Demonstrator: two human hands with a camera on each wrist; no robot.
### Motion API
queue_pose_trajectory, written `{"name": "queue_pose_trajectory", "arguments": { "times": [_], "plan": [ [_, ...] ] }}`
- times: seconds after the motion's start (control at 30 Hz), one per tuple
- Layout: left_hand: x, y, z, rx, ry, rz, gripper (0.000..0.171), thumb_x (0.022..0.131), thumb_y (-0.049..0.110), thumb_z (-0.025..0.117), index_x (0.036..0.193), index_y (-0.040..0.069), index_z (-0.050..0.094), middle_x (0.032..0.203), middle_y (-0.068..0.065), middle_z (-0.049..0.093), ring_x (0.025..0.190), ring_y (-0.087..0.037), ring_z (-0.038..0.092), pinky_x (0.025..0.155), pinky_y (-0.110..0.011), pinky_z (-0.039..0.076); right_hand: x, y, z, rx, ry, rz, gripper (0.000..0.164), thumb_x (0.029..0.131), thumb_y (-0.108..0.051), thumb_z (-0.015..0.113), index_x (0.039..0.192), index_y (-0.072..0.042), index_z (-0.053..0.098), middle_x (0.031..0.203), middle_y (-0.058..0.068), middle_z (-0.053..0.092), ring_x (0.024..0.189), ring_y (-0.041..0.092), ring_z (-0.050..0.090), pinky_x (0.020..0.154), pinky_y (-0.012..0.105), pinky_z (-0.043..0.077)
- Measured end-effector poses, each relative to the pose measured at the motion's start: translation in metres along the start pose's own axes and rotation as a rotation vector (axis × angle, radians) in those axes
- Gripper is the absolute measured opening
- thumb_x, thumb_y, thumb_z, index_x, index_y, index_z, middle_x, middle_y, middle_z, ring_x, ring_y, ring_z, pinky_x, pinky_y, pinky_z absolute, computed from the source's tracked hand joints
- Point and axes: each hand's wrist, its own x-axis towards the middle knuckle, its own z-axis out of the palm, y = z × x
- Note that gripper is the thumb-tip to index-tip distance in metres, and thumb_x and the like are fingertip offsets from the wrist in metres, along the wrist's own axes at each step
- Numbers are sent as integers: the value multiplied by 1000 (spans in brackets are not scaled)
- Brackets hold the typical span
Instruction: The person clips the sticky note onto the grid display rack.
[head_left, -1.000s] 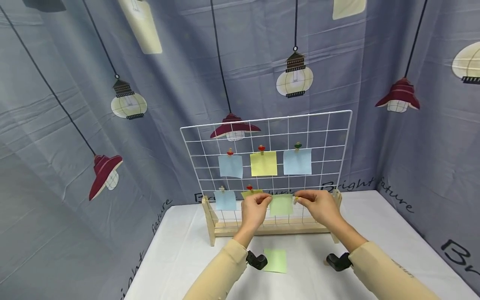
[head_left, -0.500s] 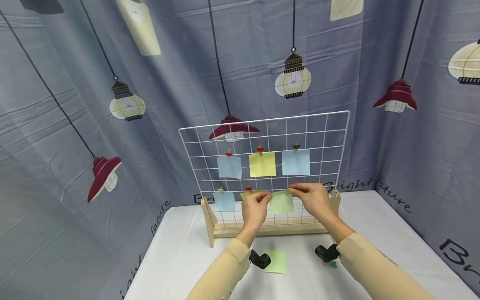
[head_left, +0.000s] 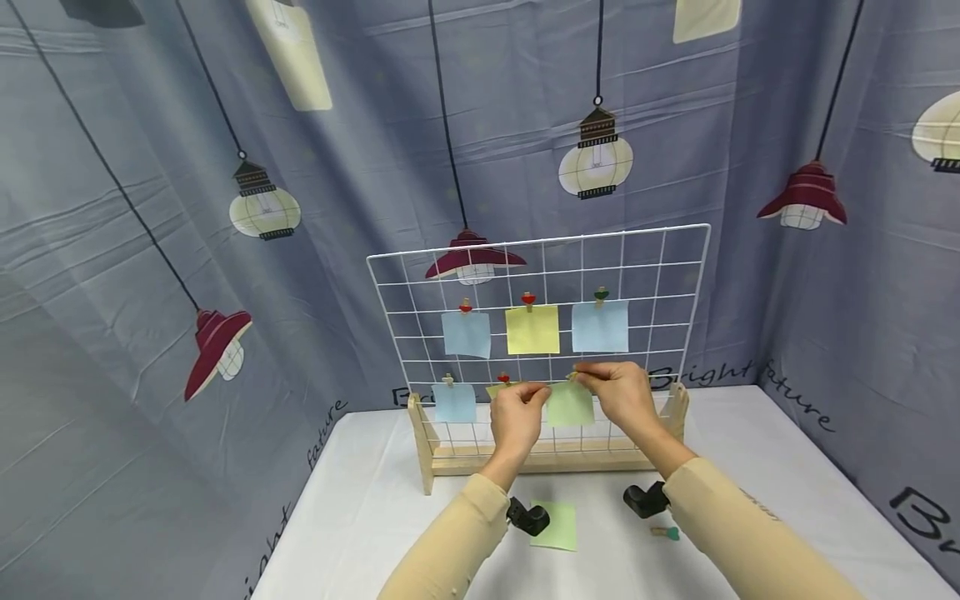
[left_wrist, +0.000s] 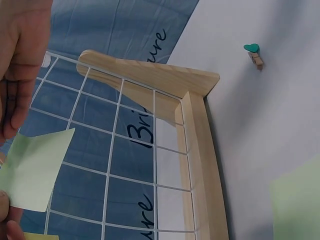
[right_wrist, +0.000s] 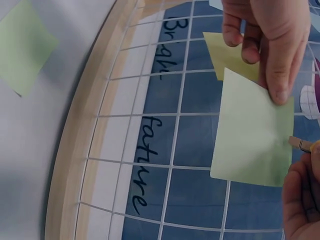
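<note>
A green sticky note [head_left: 570, 405] lies against the lower part of the white wire grid [head_left: 660, 292]. My left hand [head_left: 517, 417] pinches its upper left corner between thumb and finger. At the note's top edge my right hand [head_left: 618, 396] pinches a small wooden clothespin [right_wrist: 300, 144] with a yellow ornament. In the right wrist view the clothespin's tip meets the note's edge; whether it bites on the wire I cannot tell. Behind the left hand, a yellow note [right_wrist: 215, 52] is partly hidden.
Blue notes [head_left: 467, 335] [head_left: 600, 327] and a yellow note [head_left: 532, 330] hang clipped above, a blue one [head_left: 454, 404] lower left. The grid stands in a wooden base [head_left: 540, 461]. On the table lie another green note [head_left: 555, 527] and a green-heart clothespin [head_left: 665, 532].
My right hand has moved left and up, bringing the clothespin from beside the green note to its top edge. The left hand keeps its pinch on the corner.
</note>
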Motion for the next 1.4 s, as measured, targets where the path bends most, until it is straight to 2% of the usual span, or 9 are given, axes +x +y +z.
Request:
{"name": "queue_pose_trajectory", "arguments": {
  "times": [0.13,0.27,0.4,0.53,0.83,1.03,1.3,1.4],
  "plan": [
    [0,0,3,-3,1,8,7,92,29,78,93,26,84,85,10,78,69,-1,62,57,-24,46,0,-1,2,0,-5,11,17,95,-17,75,109,-11,82,115,9,77,104,26,73,71,21,50],
    [0,0,4,-6,18,11,6,91,29,79,92,26,84,85,10,79,71,-1,65,58,-25,47,1,-4,4,32,-34,26,16,96,-12,73,108,-6,81,114,13,77,87,16,70,64,16,50],
    [0,0,4,-14,37,15,5,90,29,80,91,26,84,84,10,79,71,-1,67,58,-25,48,2,-9,6,34,-56,19,14,95,-11,74,105,-5,82,102,14,80,72,8,62,58,17,47],
    [-2,0,3,-24,44,22,6,91,29,79,91,25,84,84,9,79,68,-2,65,56,-26,47,3,-15,8,18,-74,0,14,94,-11,75,104,-5,82,93,12,80,66,9,59,54,20,44],
    [-4,1,4,-33,52,4,7,91,28,79,93,23,83,86,8,79,74,-4,70,60,-27,51,2,-17,10,-38,-123,-15,20,98,-11,70,115,-4,79,113,15,78,67,12,59,54,22,42],
    [-4,1,4,-46,60,16,8,91,26,79,96,22,84,88,9,80,79,-6,73,63,-28,53,1,-15,12,-62,-95,-35,24,98,-15,70,120,-8,77,119,13,76,72,12,63,58,22,45],
    [-9,-4,1,-41,63,34,8,90,26,80,97,25,83,90,14,80,77,-2,71,62,-23,51,-4,-12,13,-42,-59,-38,28,98,-16,71,125,-10,75,123,13,74,93,25,75,59,20,48],
    [-11,-6,-1,-44,68,41,7,90,26,81,97,25,83,89,14,79,76,-3,70,60,-24,50,-7,-12,11,-20,-55,-39,28,99,-16,70,126,-12,75,123,12,74,93,26,75,58,22,48]
  ]
}}
